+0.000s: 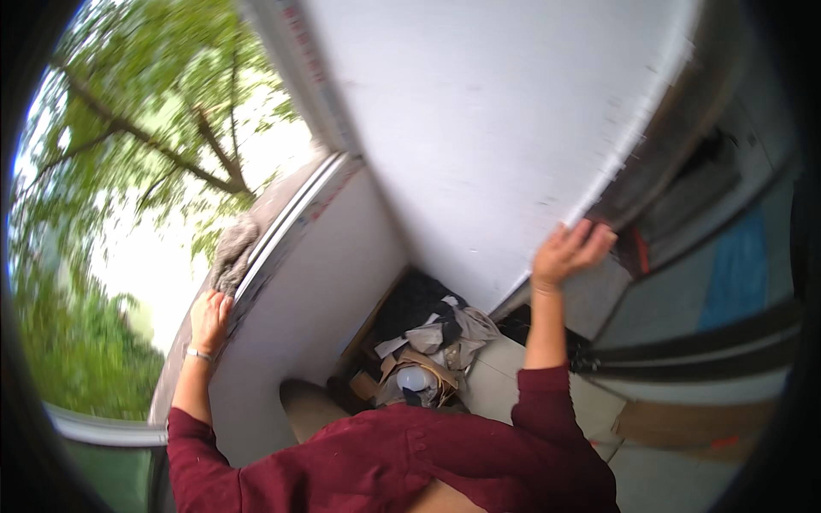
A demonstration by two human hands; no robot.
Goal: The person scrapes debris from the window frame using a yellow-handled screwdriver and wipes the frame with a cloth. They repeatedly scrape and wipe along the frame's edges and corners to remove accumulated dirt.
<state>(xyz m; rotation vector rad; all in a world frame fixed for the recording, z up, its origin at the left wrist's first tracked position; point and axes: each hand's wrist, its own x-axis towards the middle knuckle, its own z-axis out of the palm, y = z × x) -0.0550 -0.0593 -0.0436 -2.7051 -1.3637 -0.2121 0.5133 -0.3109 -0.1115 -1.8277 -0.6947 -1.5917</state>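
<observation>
At the left, my left hand (210, 319) rests at the sill of an open window, next to the window's white track (288, 221). A grey-brown cloth (236, 253) lies on the outer ledge just beyond its fingers; whether the fingers touch it I cannot tell. My right hand (571, 253) is at the right, by the lower edge of a large white panel (500, 128), fingers spread and slightly bent. Nothing shows in its palm. Both forearms come out of dark red sleeves.
Below, a pile of crumpled cloth and paper (442, 336) and a torn cardboard box with a white rounded item (415, 378) lie on the tiled floor. Flat brown cardboard (693, 426) lies at the lower right. Tree branches show outside the window.
</observation>
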